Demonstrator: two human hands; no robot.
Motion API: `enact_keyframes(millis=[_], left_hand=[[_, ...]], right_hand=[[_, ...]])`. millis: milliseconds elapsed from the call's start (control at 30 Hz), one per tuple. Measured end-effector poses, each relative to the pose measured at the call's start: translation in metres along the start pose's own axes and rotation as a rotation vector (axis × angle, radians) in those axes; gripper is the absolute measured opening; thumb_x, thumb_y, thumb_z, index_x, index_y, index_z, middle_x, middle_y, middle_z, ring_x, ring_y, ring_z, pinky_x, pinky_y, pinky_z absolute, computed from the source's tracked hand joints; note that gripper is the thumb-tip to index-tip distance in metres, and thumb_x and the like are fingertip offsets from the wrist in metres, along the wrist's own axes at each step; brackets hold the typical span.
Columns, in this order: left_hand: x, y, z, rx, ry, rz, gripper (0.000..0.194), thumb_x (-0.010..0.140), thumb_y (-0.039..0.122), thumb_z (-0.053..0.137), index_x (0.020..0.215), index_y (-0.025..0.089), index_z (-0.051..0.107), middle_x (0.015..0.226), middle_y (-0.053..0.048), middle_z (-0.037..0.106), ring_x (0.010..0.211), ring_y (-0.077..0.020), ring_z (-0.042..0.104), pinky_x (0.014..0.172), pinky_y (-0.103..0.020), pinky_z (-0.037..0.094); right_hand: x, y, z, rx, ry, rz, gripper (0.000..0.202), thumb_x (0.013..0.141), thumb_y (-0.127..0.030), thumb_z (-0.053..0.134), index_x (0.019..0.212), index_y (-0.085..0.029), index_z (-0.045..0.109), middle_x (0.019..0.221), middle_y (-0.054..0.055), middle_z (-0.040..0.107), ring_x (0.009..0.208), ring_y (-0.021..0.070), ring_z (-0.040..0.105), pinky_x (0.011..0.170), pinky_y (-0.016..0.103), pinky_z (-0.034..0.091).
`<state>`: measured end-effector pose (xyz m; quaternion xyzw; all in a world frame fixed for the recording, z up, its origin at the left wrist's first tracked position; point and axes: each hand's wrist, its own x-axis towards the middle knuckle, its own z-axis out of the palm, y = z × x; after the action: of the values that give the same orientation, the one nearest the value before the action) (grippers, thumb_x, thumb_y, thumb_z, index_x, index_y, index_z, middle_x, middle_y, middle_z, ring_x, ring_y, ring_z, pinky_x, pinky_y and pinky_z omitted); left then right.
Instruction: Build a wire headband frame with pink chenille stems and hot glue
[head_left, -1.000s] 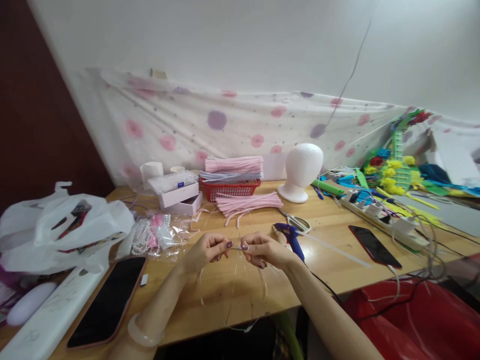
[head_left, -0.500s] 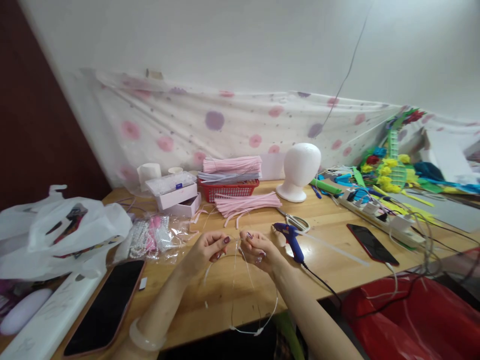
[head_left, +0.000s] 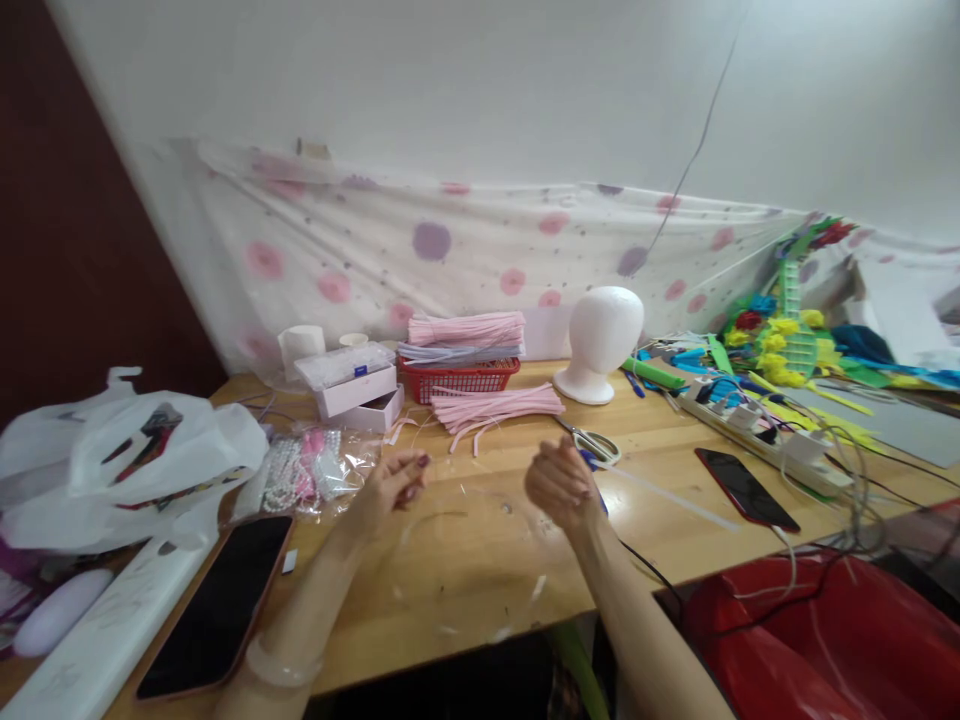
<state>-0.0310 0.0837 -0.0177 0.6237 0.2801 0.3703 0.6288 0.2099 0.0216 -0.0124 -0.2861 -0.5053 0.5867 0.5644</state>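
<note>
Above the wooden table, my left hand is closed in a pinch on a thin clear strand, which is blurred by motion. My right hand is closed too, fingers curled in; what it grips is too small and blurred to make out. Faint white bits on the strand show between and below the hands. A blue glue gun lies mostly hidden behind my right hand, with scissors just beyond it.
Pink strips lie before a red basket. A white foam head stands at the back. Bagged beads, a plastic bag and a phone are left; a power strip and another phone are right.
My hands have moved apart, the left one leftward and the right one rightward, over the glue gun. The hanging strand loop has spread and blurred.
</note>
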Motion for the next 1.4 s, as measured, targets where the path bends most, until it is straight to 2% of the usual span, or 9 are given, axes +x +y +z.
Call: enact_keyframes(millis=[133, 233, 333, 433, 567, 700, 933, 1133, 1400], left_hand=[[0.0, -0.001, -0.021, -0.004, 0.041, -0.006, 0.06, 0.065, 0.074, 0.068, 0.059, 0.019, 0.043, 0.045, 0.011, 0.029, 0.038, -0.0037, 0.019, 0.039, -0.019, 0.013], [0.001, 0.0, -0.019, 0.017, 0.039, -0.013, 0.059, 0.066, 0.073, 0.069, 0.06, 0.019, 0.046, 0.046, 0.01, 0.032, 0.038, -0.0037, 0.023, 0.038, -0.019, 0.015], [0.002, 0.001, -0.01, 0.05, 0.041, -0.014, 0.06, 0.066, 0.074, 0.069, 0.06, 0.018, 0.047, 0.046, 0.009, 0.034, 0.038, -0.0032, 0.023, 0.039, -0.018, 0.016], [0.001, 0.002, -0.003, 0.106, 0.057, -0.002, 0.06, 0.069, 0.075, 0.065, 0.063, 0.017, 0.051, 0.047, 0.009, 0.036, 0.038, -0.0034, 0.024, 0.039, -0.019, 0.018], [-0.008, 0.003, 0.0, 0.223, 0.135, 0.061, 0.055, 0.079, 0.07, 0.057, 0.074, 0.015, 0.061, 0.055, 0.006, 0.044, 0.044, -0.0062, 0.036, 0.044, -0.02, 0.029], [-0.019, 0.001, -0.003, 0.388, 0.197, 0.122, 0.032, 0.079, 0.047, 0.063, 0.088, 0.016, 0.069, 0.078, -0.004, 0.067, 0.074, -0.0162, 0.062, 0.071, -0.029, 0.051], [-0.038, -0.015, -0.008, 0.747, 0.467, 0.168, 0.018, 0.077, 0.021, 0.057, 0.091, 0.018, 0.068, 0.113, -0.012, 0.068, 0.115, -0.0288, 0.059, 0.105, -0.048, 0.042], [-0.044, -0.031, -0.004, 0.954, 0.537, 0.056, 0.019, 0.079, 0.009, 0.055, 0.088, 0.02, 0.068, 0.1, -0.009, 0.074, 0.1, -0.0274, 0.067, 0.092, -0.041, 0.05], [-0.04, -0.033, 0.003, 1.08, 0.545, -0.094, 0.016, 0.082, 0.009, 0.057, 0.084, 0.019, 0.069, 0.09, -0.008, 0.076, 0.087, -0.0255, 0.071, 0.077, -0.033, 0.051]], right_hand=[[-0.015, -0.021, -0.013, -0.132, 0.114, -0.074, 0.054, 0.083, -0.063, 0.065, 0.06, -0.023, 0.037, 0.042, -0.01, 0.027, 0.037, 0.0069, 0.019, 0.036, 0.021, 0.017], [-0.022, -0.025, -0.006, -0.283, 0.169, -0.084, 0.04, 0.088, -0.057, 0.062, 0.074, -0.02, 0.057, 0.065, -0.002, 0.056, 0.053, 0.0088, 0.047, 0.047, 0.021, 0.037], [-0.019, -0.016, 0.008, -0.469, 0.131, -0.06, 0.03, 0.084, -0.045, 0.072, 0.098, -0.019, 0.067, 0.095, 0.006, 0.069, 0.084, 0.0155, 0.064, 0.069, 0.026, 0.05], [-0.011, -0.001, 0.015, -0.737, 0.046, -0.051, 0.028, 0.091, -0.042, 0.062, 0.106, -0.019, 0.064, 0.093, 0.007, 0.073, 0.082, 0.0176, 0.069, 0.072, 0.03, 0.053], [-0.003, 0.015, 0.013, -0.99, 0.138, -0.046, 0.025, 0.1, -0.029, 0.041, 0.11, -0.02, 0.062, 0.092, 0.007, 0.073, 0.07, 0.0165, 0.068, 0.068, 0.03, 0.05], [-0.004, 0.019, 0.013, -1.232, 0.164, -0.041, 0.025, 0.099, -0.022, 0.045, 0.118, -0.018, 0.06, 0.098, 0.011, 0.07, 0.088, 0.0236, 0.067, 0.079, 0.035, 0.046], [-0.004, 0.022, 0.012, -1.426, 0.134, -0.096, 0.02, 0.099, -0.022, 0.049, 0.09, -0.016, 0.067, 0.093, 0.01, 0.063, 0.082, 0.021, 0.062, 0.078, 0.032, 0.043], [-0.006, 0.025, 0.0, -1.358, 0.213, -0.155, 0.009, 0.094, -0.022, 0.059, 0.091, -0.021, 0.068, 0.085, 0.004, 0.071, 0.078, 0.0184, 0.065, 0.07, 0.027, 0.044], [0.001, 0.039, -0.01, -1.264, 0.352, -0.161, 0.017, 0.092, -0.023, 0.055, 0.085, -0.023, 0.071, 0.083, 0.003, 0.077, 0.077, 0.0201, 0.07, 0.072, 0.029, 0.049]])
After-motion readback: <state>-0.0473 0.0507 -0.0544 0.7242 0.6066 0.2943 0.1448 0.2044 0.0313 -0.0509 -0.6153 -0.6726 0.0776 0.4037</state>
